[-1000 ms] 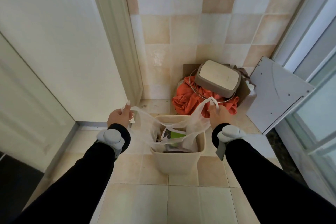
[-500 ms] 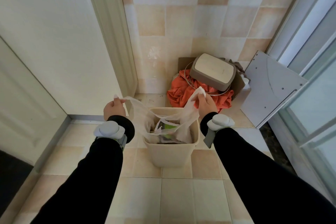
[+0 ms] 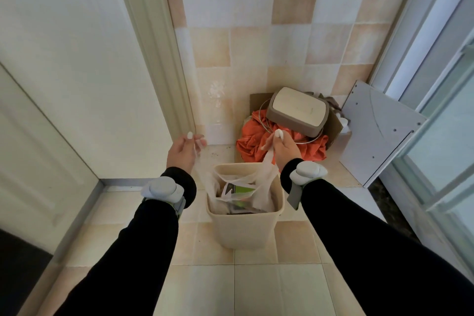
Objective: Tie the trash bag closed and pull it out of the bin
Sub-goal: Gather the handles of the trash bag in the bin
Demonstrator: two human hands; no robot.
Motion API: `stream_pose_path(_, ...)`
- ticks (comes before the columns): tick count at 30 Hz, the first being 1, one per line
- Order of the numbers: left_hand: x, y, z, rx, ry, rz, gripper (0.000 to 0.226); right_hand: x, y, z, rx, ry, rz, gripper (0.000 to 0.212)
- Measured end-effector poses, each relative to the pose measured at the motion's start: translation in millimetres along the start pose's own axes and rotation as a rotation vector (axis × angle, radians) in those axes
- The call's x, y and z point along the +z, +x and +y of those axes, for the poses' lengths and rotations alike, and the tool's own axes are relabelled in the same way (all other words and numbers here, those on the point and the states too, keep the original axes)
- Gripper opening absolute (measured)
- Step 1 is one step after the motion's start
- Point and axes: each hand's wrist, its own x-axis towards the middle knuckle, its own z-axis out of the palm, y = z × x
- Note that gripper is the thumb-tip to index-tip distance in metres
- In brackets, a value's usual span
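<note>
Single view, head-worn, wide-angle. Looks forward and steeply down onto the bin (image 3: 245,215), which sits just below frame centre, near the camera. Both forearms enter from the bottom edge toward the bin. Tiled wall (image 3: 256,41) rises beyond the bin; floor tiles (image 3: 256,287) fill the foreground.

Home corner: tiled wall (image 3: 256,41), bin (image 3: 246,228)

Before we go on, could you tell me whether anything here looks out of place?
Yes: the bin lid lies tilted on an orange cloth heaped in the corner behind the bin, beside a loose grey panel.
</note>
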Motion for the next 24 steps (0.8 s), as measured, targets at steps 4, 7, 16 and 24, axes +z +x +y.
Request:
stream_pose_path(4, 6, -2, 3, -0.007, -0.021, -0.063, 0.032, 5, 2, -6, -0.013, -0.036, -0.034, 0.029)
stream_pose_path(7, 10, -2, 2, 0.026, -0.001, -0.112, 0.03, 5, 5, -11, -0.003, -0.024, -0.021, 0.023)
stream_pose_path(16, 19, -2, 2, -0.03, -0.035, -0.173, 0.018, -4, 6, -11, 0.048, -0.042, -0.007, 0.02)
stream_pose_path(24, 10, 1, 0, -0.096, -0.046, -0.143, 0.011, -11, 0, -4, 0.062, 0.095, -0.019, 0.023)
